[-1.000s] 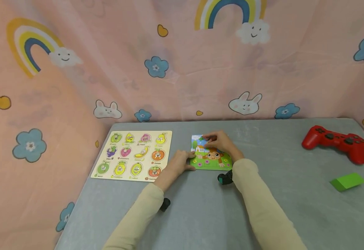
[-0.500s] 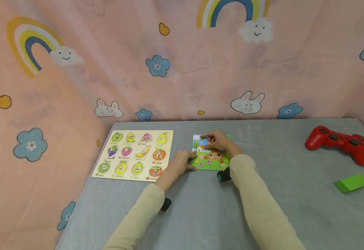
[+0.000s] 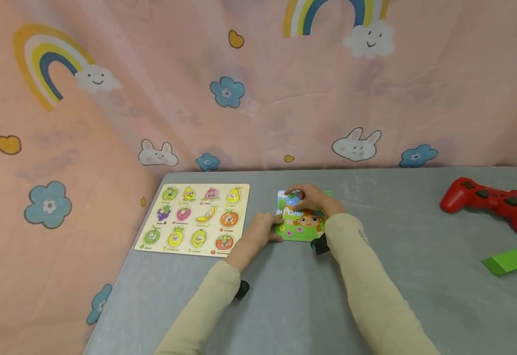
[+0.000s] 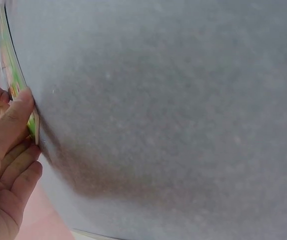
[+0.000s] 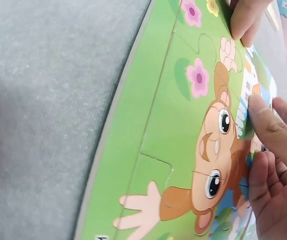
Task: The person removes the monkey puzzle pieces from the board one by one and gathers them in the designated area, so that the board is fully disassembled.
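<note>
A jigsaw puzzle [image 3: 300, 233] with a monkey, flowers and a house lies flat on the grey table in the head view. My left hand [image 3: 259, 230] grips its near left corner; the left wrist view shows thumb and fingers at the puzzle's edge [image 4: 17, 80]. My right hand [image 3: 315, 198] curls over the upper part, thumb and index finger on either side of a patch of the blue sky, seemingly around a puzzle piece that is mostly hidden. Up close in the right wrist view, the thumb [image 5: 269, 122] touches the picture beside the monkey's face [image 5: 216, 150].
Left of the puzzle lies a fruit peg board [image 3: 192, 222], close to my left forearm. On the right are a red game controller [image 3: 489, 203] and a green block [image 3: 508, 261]. A pink patterned curtain [image 3: 267, 118] rises behind the table [image 3: 400, 281].
The head view has shifted a little, so everything on the table appears slightly further right. Both hands keep nearly the same places on the puzzle; the right forearm has swung in slightly.
</note>
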A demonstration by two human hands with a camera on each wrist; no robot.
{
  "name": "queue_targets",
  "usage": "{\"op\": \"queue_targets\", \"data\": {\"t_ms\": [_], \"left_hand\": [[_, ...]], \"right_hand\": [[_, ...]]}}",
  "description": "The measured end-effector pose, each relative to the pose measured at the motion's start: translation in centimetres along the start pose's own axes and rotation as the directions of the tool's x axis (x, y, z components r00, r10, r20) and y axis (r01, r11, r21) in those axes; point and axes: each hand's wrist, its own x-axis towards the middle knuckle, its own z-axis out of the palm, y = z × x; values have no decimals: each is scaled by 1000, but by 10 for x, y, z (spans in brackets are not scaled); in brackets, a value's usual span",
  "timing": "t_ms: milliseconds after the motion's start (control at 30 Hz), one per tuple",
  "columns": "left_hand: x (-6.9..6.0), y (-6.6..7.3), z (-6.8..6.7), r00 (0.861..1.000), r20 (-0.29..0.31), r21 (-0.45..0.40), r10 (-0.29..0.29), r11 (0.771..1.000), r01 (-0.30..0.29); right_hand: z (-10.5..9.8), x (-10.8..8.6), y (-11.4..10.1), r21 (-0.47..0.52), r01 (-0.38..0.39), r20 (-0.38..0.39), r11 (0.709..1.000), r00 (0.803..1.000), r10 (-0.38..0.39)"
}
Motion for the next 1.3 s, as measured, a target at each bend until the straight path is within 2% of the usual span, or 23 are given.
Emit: {"op": "queue_targets", "data": {"t_ms": [233,400,633,767,1067,1200,1300], "left_hand": [[1,0,0,1000,18,-5,-3,1000,3],[2,0,0,1000,13,-6,-4,1000,4],[2,0,1,1000,6,-6,-21,1000,21],[3,0,1,1000,5,0,-19,1000,19],[3,0,1,999,5,-20,-35,999,35],[3,1,0,999,0,-9,-38,999,38],[2,3,1,999,3,-1,-38,999,38]], "right_hand": [[-3,1,-6,-74,22,47,997,999,-19],[-2,-1,-11,-111,35,54,993,998,-29],[2,1,-15,-138,8,28,990,1000,-4],[3,3,-14,-151,20,14,988,1000,-18],[10,-2,-14,-159,32,-88,987,995,-46],[14,-5,-10,-130,50,-152,990,986,-69],[19,-8,-5,-100,74,-223,992,970,-95]]}}
